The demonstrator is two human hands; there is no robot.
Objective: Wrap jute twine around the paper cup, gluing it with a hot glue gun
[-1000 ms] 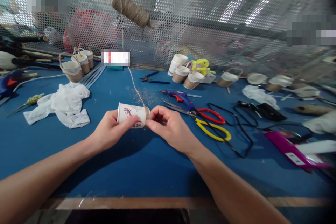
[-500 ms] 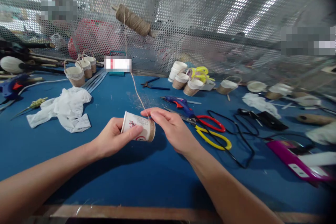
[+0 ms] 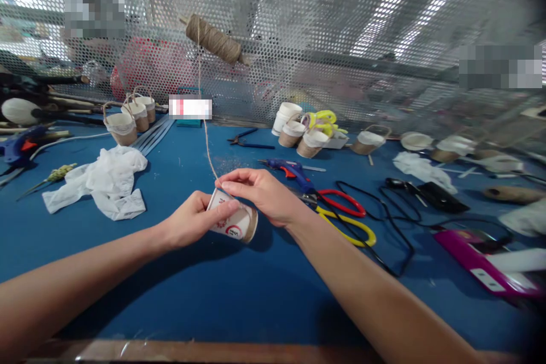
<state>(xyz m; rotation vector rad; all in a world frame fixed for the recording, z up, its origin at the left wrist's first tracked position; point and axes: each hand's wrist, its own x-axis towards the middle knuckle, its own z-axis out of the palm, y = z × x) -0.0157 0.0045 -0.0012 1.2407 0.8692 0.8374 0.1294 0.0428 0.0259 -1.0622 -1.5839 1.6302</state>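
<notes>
A white printed paper cup (image 3: 232, 222) lies on its side in the air, its base end toward the right and wrapped in brown twine. My left hand (image 3: 194, 219) grips it near the rim, thumb across the printed side. Above the cup, my right hand (image 3: 260, 193) pinches the twine (image 3: 207, 145) between thumb and fingertips. That strand runs up to a twine spool (image 3: 213, 40) on a rod at the mesh panel. The far fingers of my left hand are hidden behind the cup.
Scissors (image 3: 347, 230) and a blue glue gun (image 3: 294, 172) lie to the right, near a purple power strip (image 3: 482, 267). Pliers (image 3: 251, 139) lie farther back. Crumpled white fabric (image 3: 104, 179) is at left; twine-wrapped cups (image 3: 123, 128) stand along the back.
My right hand has moved left with the twine, from the cup's base end toward its rim side. The cup has turned and tilted, its base end lower.
</notes>
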